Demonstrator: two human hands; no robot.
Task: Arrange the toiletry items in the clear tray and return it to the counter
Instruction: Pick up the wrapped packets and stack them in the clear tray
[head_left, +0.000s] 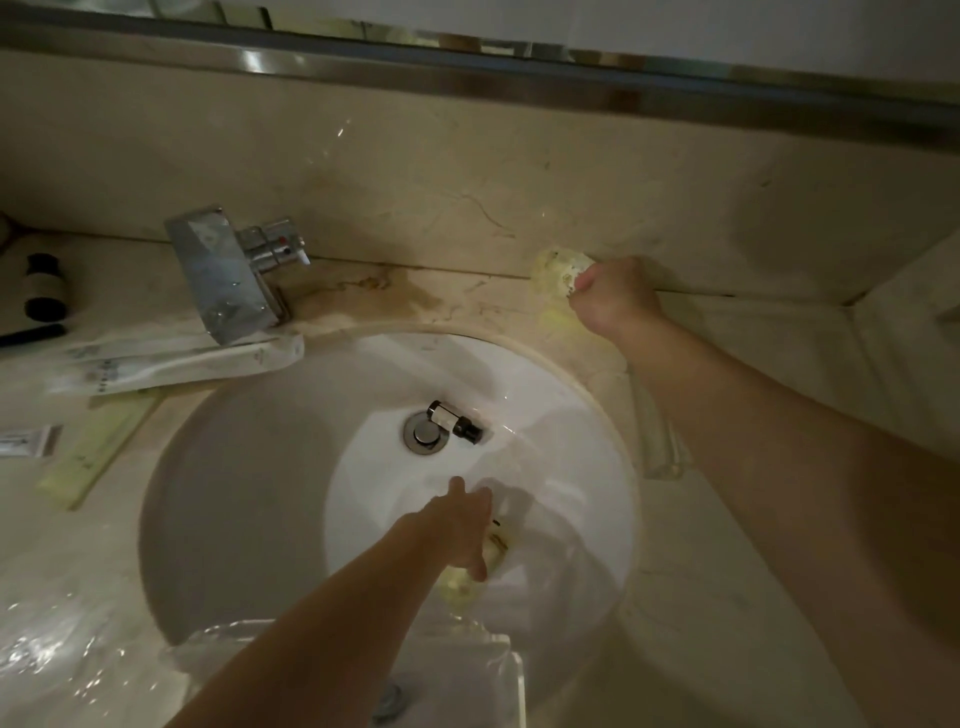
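Gripping a pale yellow crumpled packet (555, 270) beyond the round white ceramic sink (249, 467): right hand (613, 299) | left hand (460, 530) over sink, fingers extended, touching another yellowish packet (457, 584) | small dark-capped bottle (454, 421) beside sink drain

Glossy white ceramic sink (249, 467); polished chrome tap (223, 270) and drain (423, 434); veined, stained marble tabletop (467, 306); clear plastic tray (498, 670) under the left grip (457, 530); crinkly plastic packets (171, 364).
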